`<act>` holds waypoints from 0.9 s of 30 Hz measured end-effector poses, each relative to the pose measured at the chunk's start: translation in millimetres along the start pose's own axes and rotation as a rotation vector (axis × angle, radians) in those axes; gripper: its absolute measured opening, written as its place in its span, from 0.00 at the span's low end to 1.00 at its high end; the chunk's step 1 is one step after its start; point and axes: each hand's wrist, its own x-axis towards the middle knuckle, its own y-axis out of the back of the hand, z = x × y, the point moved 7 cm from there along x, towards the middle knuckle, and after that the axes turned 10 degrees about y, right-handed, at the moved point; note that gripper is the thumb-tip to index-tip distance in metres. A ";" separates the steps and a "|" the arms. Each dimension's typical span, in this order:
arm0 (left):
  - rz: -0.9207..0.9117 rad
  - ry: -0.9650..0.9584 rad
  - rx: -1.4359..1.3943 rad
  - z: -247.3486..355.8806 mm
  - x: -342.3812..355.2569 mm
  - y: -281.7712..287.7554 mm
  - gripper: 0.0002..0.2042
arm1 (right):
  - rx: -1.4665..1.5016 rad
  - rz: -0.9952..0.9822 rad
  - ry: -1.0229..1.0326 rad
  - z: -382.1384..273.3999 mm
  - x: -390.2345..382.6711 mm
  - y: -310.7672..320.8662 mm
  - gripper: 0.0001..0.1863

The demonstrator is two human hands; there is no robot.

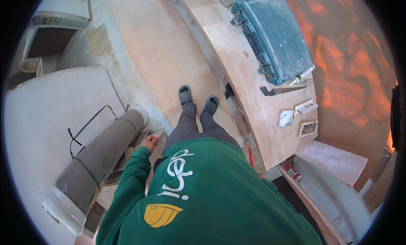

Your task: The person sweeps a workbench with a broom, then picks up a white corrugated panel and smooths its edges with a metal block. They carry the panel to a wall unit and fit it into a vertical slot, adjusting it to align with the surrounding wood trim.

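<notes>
My left hand (149, 142) hangs beside my left hip, its fingers curled together, and I see nothing in them. It is nearest to some stacked boards (134, 150) and a grey roll (101, 150) tied with black straps. Of my right hand (261, 176) only a sliver shows past my green sweatshirt; its fingers are hidden. Just beyond that sliver is a thin red strip (250, 155); whether the hand touches it I cannot tell.
On the wooden worktop (237, 76) to the right lie a teal tool case (275, 38), a dark-headed bar tool (281, 90), a white plate (286, 118), a socket frame (305, 104) and a wall box (308, 128). A pale board (334, 160) juts past its near end.
</notes>
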 end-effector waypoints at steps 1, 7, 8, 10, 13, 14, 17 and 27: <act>0.010 -0.008 -0.024 -0.2 -1.9 -1.6 0.19 | -0.085 -0.081 0.004 -3.9 17.0 8.3 0.22; 0.058 -0.040 0.013 10.3 -22.1 22.5 0.20 | 0.134 0.057 -0.160 -81.1 128.1 55.5 0.19; 0.065 -0.058 0.003 9.4 -26.8 27.5 0.20 | 0.063 0.126 -0.057 -87.7 164.3 55.8 0.20; 0.068 -0.040 0.053 9.1 -39.0 37.4 0.20 | 0.195 0.188 0.015 -127.7 212.8 74.2 0.14; 0.070 -0.022 0.102 4.5 -45.8 48.2 0.19 | 0.615 0.181 -0.048 -192.6 222.2 106.8 0.09; 0.073 -0.025 0.074 -2.6 -42.9 49.2 0.20 | 0.655 0.181 -0.018 -206.4 214.2 116.8 0.09; 0.070 -0.012 0.055 -18.6 -31.8 45.5 0.19 | 0.690 0.200 0.091 -232.0 187.0 140.2 0.08; -0.012 -0.005 -0.157 -59.5 17.9 -20.4 0.21 | 0.467 0.324 0.382 32.2 82.4 19.0 0.19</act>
